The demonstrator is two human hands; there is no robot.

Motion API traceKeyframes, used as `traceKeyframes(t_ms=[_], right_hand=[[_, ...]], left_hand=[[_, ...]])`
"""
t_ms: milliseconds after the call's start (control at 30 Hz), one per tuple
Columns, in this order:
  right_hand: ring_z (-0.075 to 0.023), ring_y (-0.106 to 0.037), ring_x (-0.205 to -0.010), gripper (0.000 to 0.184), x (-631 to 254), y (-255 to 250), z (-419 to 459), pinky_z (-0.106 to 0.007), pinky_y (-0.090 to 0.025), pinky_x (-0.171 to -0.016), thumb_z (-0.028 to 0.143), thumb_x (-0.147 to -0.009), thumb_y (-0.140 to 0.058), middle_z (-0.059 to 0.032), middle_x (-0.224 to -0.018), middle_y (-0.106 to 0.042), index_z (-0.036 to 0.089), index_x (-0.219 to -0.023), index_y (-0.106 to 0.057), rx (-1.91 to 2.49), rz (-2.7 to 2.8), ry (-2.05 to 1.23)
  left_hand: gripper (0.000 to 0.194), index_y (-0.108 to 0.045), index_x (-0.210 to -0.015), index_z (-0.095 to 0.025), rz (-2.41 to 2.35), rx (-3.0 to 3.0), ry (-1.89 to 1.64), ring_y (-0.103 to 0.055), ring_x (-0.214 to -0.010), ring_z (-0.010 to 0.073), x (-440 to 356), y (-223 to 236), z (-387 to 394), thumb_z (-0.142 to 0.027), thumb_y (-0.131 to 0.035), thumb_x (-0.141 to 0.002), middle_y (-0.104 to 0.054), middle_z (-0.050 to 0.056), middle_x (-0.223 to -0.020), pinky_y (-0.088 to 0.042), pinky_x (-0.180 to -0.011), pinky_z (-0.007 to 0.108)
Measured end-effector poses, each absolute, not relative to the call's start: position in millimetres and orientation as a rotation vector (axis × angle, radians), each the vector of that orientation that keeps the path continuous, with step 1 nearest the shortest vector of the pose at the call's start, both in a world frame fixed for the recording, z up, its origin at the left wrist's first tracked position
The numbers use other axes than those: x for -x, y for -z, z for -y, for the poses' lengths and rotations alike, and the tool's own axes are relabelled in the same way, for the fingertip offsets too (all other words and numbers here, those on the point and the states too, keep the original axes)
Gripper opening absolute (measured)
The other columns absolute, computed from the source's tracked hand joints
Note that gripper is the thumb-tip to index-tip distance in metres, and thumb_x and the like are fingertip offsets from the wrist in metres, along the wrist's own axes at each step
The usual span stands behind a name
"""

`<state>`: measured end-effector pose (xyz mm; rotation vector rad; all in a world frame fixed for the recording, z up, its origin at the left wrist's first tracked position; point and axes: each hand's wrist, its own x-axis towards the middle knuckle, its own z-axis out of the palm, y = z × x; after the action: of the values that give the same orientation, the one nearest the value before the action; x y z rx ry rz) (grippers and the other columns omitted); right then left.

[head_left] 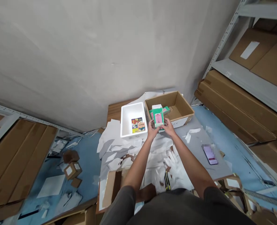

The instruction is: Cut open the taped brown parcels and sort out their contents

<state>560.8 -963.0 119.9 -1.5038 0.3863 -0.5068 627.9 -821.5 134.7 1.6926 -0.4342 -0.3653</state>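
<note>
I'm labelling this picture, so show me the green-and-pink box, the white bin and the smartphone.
Green-and-pink box (158,116): head view, middle of its printed face.
White bin (133,110): head view, bare inside toward its far wall.
Smartphone (209,154): head view, on its screen.

A small green-and-pink carton (158,116) is held at its lower end between the left hand (153,130) and the right hand (168,127), the thumbs at the bottom edge. Its broad face is turned up toward the wearer: green around a pink, bottle-like picture, with a pale strip of fine print below, too small to read. The upper end is white; whether that is a raised flap or a plain panel cannot be told. The carton stands lengthwise, leaning back, over the near left side of an open cardboard box (184,108).
</note>
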Motion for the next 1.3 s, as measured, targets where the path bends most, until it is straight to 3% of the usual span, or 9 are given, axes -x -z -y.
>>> traceKeyframes(t_ms=[133,267,367,633,833,1000,1133,1200,1300], right_hand=[[-0.0317,-0.069,-0.130,0.067,-582.5,-112.7,1010.5,-0.050,-0.058,-0.109,0.038,-0.080,-0.071,-0.0135,-0.145,-0.070,0.023,-0.145,-0.060,1.451,-0.381,0.510],[-0.0302,-0.072,-0.123,0.072,-597.9,-105.7,1037.4,-0.051,-0.061,-0.104,0.045,-0.088,-0.064,-0.0126,-0.143,-0.071,0.023,-0.156,-0.055,1.574,-0.445,0.500],[-0.0302,-0.071,-0.122,0.073,-594.4,-101.3,1041.9,-0.050,-0.062,-0.102,0.046,-0.090,-0.063,-0.0137,-0.139,-0.072,0.023,-0.158,-0.054,1.667,-0.466,0.563],[-0.0360,-0.065,-0.132,0.064,-550.8,-117.4,971.5,-0.051,-0.062,-0.097,0.049,-0.091,-0.067,-0.0162,-0.145,-0.067,0.028,-0.151,-0.060,1.751,-0.493,0.551],[-0.0323,-0.067,-0.123,0.055,-522.8,-132.8,853.6,-0.046,-0.065,-0.089,0.046,-0.090,-0.064,-0.0145,-0.142,-0.067,0.027,-0.141,-0.065,1.830,-0.376,0.555],[-0.0298,-0.070,-0.113,0.049,-504.4,-121.1,706.6,-0.044,-0.065,-0.085,0.039,-0.088,-0.062,-0.0141,-0.134,-0.071,0.026,-0.134,-0.068,1.799,-0.292,0.432],[-0.0285,-0.072,-0.103,0.043,-485.9,-98.6,594.0,-0.045,-0.064,-0.083,0.037,-0.085,-0.063,-0.0123,-0.127,-0.073,0.025,-0.126,-0.072,1.818,-0.195,0.258],[-0.0295,-0.071,-0.107,0.039,-469.3,-85.7,554.5,-0.049,-0.061,-0.095,0.035,-0.084,-0.067,-0.0114,-0.123,-0.074,0.024,-0.121,-0.075,1.931,-0.113,0.153],[-0.0340,-0.062,-0.131,0.042,-431.8,-66.8,520.3,-0.051,-0.047,-0.116,0.034,-0.081,-0.077,-0.0131,-0.135,-0.070,0.023,-0.122,-0.077,2.222,-0.077,-0.119]], left_hand=[[0.085,-0.039,-0.161,-0.024,0.394,-1.682,0.380,-0.069,-0.126,0.0291,-648.0,-135.5,873.9,-0.029,-0.081,-0.087,-0.066,0.017,-0.145,-0.056,-0.107,0.045],[0.083,-0.043,-0.161,-0.024,0.346,-1.776,0.382,-0.064,-0.135,0.0331,-662.7,-137.2,890.3,-0.040,-0.082,-0.090,-0.059,0.019,-0.154,-0.054,-0.110,0.047],[0.081,-0.046,-0.160,-0.025,0.298,-1.868,0.333,-0.059,-0.141,0.0358,-665.2,-134.4,879.9,-0.049,-0.080,-0.091,-0.052,0.019,-0.163,-0.053,-0.112,0.048],[0.073,-0.055,-0.155,-0.027,0.392,-1.763,0.264,-0.068,-0.120,0.0291,-632.3,-130.6,808.8,-0.052,-0.079,-0.091,-0.063,0.015,-0.149,-0.059,-0.098,0.042],[0.062,-0.062,-0.147,-0.028,0.361,-1.754,0.235,-0.069,-0.114,0.0275,-591.6,-135.3,687.9,-0.042,-0.079,-0.089,-0.066,0.014,-0.145,-0.062,-0.086,0.038],[0.053,-0.068,-0.140,-0.026,0.335,-1.828,0.243,-0.070,-0.111,0.0265,-555.7,-116.3,533.3,-0.035,-0.077,-0.089,-0.069,0.013,-0.141,-0.061,-0.091,0.040],[0.046,-0.074,-0.129,-0.023,0.365,-1.999,0.330,-0.071,-0.107,0.0266,-518.5,-95.6,417.3,-0.026,-0.078,-0.083,-0.076,0.010,-0.124,-0.059,-0.102,0.047],[0.048,-0.075,-0.126,-0.022,0.455,-2.150,0.438,-0.070,-0.118,0.0307,-494.3,-86.6,372.6,-0.022,-0.081,-0.079,-0.076,0.010,-0.124,-0.055,-0.111,0.050],[0.064,-0.073,-0.135,-0.023,0.561,-2.436,0.678,-0.045,-0.153,0.0392,-455.8,-72.2,326.0,-0.019,-0.087,-0.073,-0.060,0.014,-0.156,-0.043,-0.124,0.053]])
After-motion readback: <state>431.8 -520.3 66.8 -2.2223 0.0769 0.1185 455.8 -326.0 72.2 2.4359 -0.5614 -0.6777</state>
